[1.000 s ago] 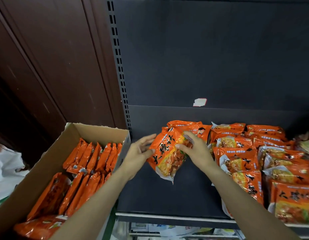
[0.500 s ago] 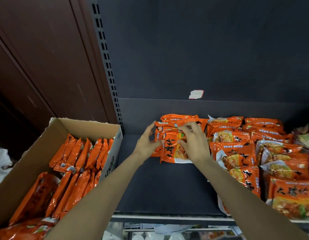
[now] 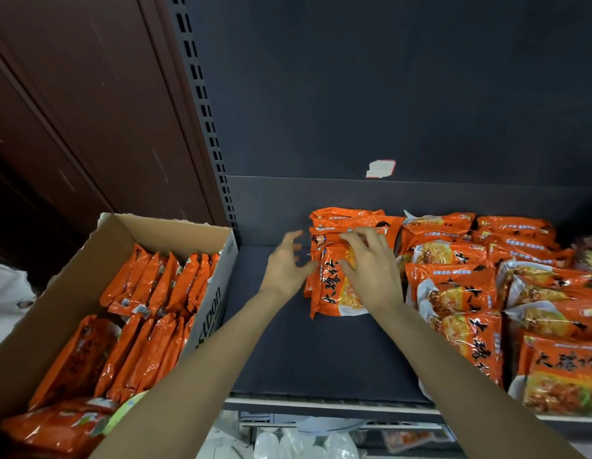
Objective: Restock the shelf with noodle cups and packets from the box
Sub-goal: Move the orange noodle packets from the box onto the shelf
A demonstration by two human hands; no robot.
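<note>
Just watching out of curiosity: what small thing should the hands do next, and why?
Probably draw the left hand back to the box for another packet. The packet already lies on the shelf under the right hand, the left hand holds nothing, and bare shelf remains.

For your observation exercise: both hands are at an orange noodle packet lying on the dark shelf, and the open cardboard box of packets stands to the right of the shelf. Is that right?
Not quite. The head view shows the open cardboard box to the left of the dark shelf. The rest holds: left hand and right hand are at the orange noodle packet lying there.
</note>
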